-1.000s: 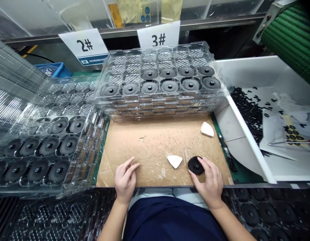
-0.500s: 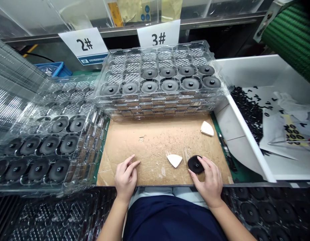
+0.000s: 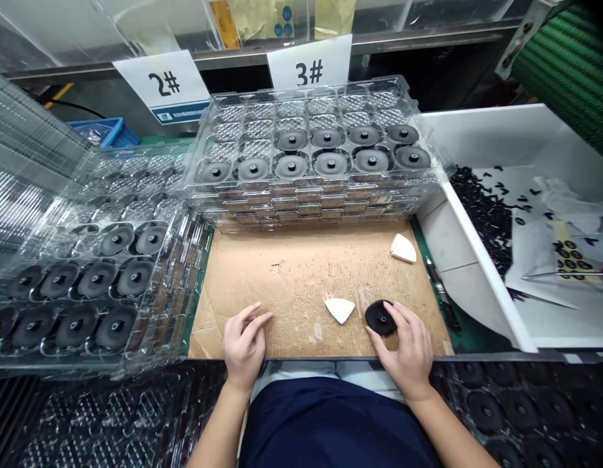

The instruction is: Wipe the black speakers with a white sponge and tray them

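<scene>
Head | R hand on blk disc | flat, hub up

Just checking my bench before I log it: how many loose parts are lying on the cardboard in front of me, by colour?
On the cardboard sheet:
White wedge pieces: 2
Black disc: 1
Total: 3
</scene>
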